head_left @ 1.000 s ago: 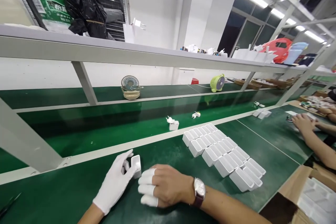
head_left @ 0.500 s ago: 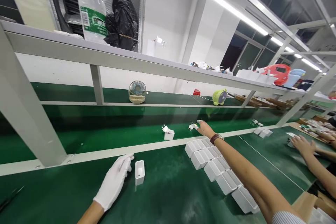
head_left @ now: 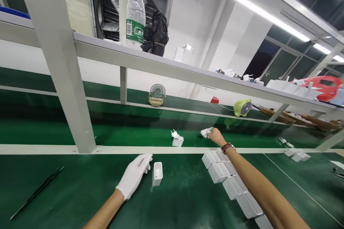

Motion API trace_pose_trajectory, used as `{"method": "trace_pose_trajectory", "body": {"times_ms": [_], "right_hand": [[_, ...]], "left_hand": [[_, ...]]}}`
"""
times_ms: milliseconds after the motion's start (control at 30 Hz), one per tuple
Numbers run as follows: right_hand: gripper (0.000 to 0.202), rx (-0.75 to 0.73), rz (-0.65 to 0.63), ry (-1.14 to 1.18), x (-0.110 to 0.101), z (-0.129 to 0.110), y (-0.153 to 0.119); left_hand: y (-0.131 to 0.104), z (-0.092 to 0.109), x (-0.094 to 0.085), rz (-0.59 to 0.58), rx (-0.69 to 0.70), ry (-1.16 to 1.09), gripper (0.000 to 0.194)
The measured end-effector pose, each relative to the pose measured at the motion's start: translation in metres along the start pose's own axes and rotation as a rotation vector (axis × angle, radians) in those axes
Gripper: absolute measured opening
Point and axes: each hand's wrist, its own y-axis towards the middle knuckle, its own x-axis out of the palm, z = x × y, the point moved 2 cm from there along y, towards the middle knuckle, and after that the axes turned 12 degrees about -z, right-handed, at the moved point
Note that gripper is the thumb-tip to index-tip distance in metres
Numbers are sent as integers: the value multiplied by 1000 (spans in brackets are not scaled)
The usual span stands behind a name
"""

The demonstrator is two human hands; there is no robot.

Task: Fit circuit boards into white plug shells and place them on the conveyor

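Observation:
My left hand (head_left: 136, 172), in a white glove, rests on the green bench with its fingers loosely stretched and nothing in them. Just right of its fingertips stands a small white open-topped plastic case (head_left: 157, 174), apart from the hand. Over the far green strip my right hand (head_left: 217, 136), bare with a brown wristwatch, pinches a white plug part (head_left: 206, 132); its far end is too small to make out. Left of it, another white case (head_left: 177, 141) has a two-pin plug piece (head_left: 174, 134) at its top. Several white cases (head_left: 233, 187) stand in rows beneath my right forearm.
Black tweezers (head_left: 37, 193) lie at the left. A grey post (head_left: 61, 68) and a shelf (head_left: 172, 69) with a water bottle (head_left: 135, 18) rise in front. A small fan (head_left: 157, 94) and a green fan (head_left: 242, 107) stand behind; more white cases (head_left: 297, 154) sit right.
My right hand has closed on the white plug part, which was at its fingertips before. The view has swung left, bringing the tweezers fully in; my left hand stays beside the case.

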Motion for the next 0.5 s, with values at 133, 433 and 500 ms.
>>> {"method": "trace_pose_trajectory", "body": {"times_ms": [133,433,500], "right_hand": [[29,-188,-17,90,0,-24,-27],[19,-708,-274,171,51,-95,-181],[19,-812,-431,165,57,-101,-212]], "left_hand": [[1,0,1,-7,12,0,50],[-1,1,7,9,31,61,50],[-4,5,10,10,26,86,49]]}}
